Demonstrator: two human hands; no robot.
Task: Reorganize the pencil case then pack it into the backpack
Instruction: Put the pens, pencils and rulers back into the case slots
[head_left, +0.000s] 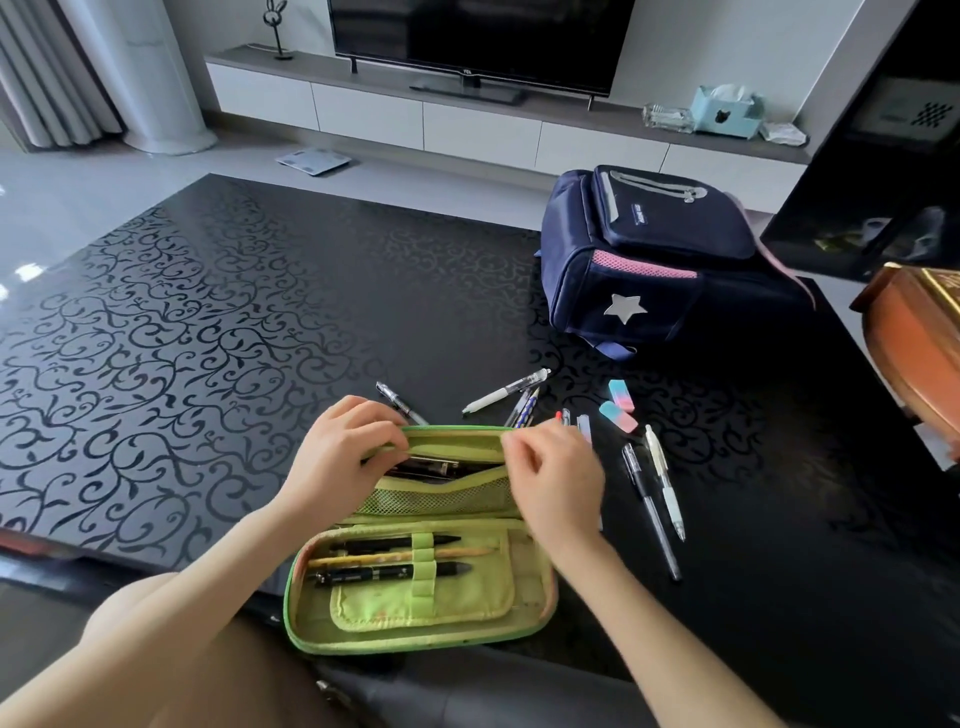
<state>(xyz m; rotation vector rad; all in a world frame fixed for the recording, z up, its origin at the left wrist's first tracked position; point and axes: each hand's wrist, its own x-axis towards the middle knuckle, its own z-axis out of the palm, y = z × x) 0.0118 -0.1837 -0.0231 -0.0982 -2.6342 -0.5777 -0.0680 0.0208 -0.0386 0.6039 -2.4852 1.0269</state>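
Pencil case (422, 597) in left grip (344, 451)

We see a black patterned table (208, 312) carrying an open green case (415, 613), backpack (649, 260), loose pens (506, 391), two erasers (618, 417).

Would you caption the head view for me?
Left hand and right hand grip open green pencil case; pens, erasers, backpack beyond.

1 pencil case (421, 608), 1 backpack (654, 260), 2 erasers (622, 395); strapped in: 2 black pens (395, 544), 1 pencil (400, 558).
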